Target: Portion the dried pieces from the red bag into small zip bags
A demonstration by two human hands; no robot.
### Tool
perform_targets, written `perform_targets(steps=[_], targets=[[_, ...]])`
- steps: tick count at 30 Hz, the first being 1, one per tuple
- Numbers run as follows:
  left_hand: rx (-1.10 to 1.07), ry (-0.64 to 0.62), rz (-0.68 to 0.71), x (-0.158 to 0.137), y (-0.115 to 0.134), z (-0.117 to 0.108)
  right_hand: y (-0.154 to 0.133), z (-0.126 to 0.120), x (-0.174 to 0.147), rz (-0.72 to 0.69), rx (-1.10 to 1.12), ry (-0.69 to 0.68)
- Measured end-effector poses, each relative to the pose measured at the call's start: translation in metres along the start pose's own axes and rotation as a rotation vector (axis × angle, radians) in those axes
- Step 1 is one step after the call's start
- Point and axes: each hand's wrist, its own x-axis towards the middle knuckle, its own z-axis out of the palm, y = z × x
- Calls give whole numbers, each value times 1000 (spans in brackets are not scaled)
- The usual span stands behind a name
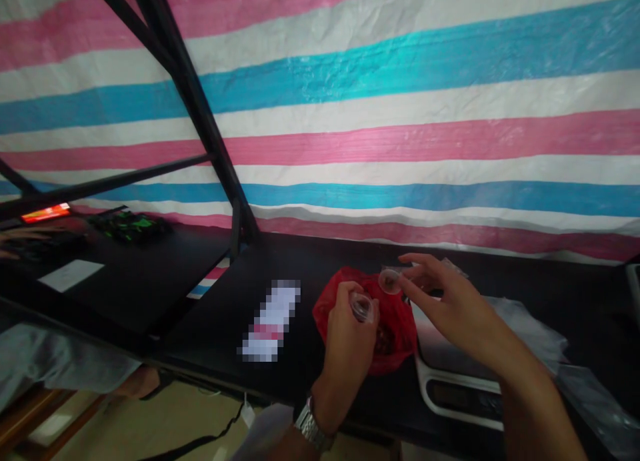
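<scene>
My left hand (345,344), with a metal watch on its wrist, is closed around a small round clear plastic container (363,307). It is over a red plastic bag (400,354) that stands open on the black table, with small dark contents inside that I cannot make out. A thin round clear lid (389,282) is pinched in the fingertips of my right hand (445,298). The lid is apart from the container, up and to its right, by the bag's far rim. Under my right hand and forearm lies a white-edged kitchen scale (435,381), partly covered.
Clear plastic bags (530,328) lie right of the scale. A blurred-out paper slip (273,321) is left of the red bag. A black frame post (220,154) rises at the left. Beyond are a white card (71,274), a green-black object (130,225) and another person's hand (23,240).
</scene>
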Motion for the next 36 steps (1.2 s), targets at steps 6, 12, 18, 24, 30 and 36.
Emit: perform_targets(steps=[6,12,18,24,30,36], targets=[[-104,-71,-3,4,-22,5,-22,13,-2,-121,-65,-50],[-165,-55,21,3,-25,1,-31,25,-3,-238,-115,-69],[-176,52,90,5,-17,-4,-21,21,0,-148,-165,60],[-376,-26,82,8,3,-23,-4,17,0,-70,-207,-293],[-525,-146,77,3,6,-40,-30,30,-6,-84,-58,-257],[-579,-303,68,-1,0,-45,-38,46,-2,-74,22,-144]])
